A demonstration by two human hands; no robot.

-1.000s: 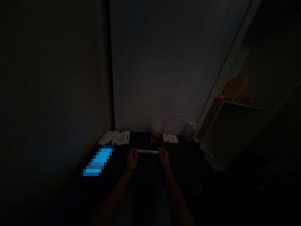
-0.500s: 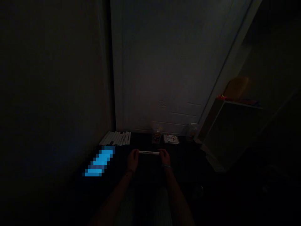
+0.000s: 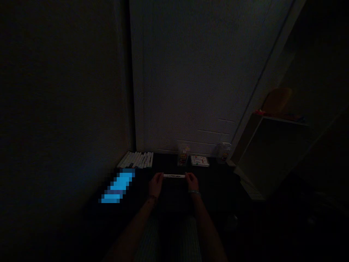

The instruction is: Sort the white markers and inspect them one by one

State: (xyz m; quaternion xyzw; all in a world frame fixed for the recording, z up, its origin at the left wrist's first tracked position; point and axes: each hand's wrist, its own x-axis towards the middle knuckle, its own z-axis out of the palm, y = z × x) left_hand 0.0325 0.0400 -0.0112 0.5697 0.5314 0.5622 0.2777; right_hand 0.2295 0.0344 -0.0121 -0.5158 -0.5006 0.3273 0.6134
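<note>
A white marker (image 3: 174, 176) with dark print lies level between my two hands, above the dark table (image 3: 174, 200). My left hand (image 3: 156, 184) pinches its left end, and my right hand (image 3: 192, 181) pinches its right end. Beyond the hands, to the left, a row of white markers (image 3: 137, 160) lies side by side. Straight ahead, a white pack of markers (image 3: 200, 161) rests at the back of the table. Beside it stands a clear container (image 3: 183, 156) with a printed label.
A lit, pixelated screen (image 3: 118, 186) lies on the table's left side. Another clear container (image 3: 224, 153) stands at the back right. A pale panel (image 3: 191, 72) rises behind the table. On the right, a shelf unit (image 3: 283, 145) carries an orange object (image 3: 278, 100). The room is very dark.
The view has shifted slightly, so everything sits a little farther right. Both hands keep their pinch on the marker, whose printed side now shows more plainly.
</note>
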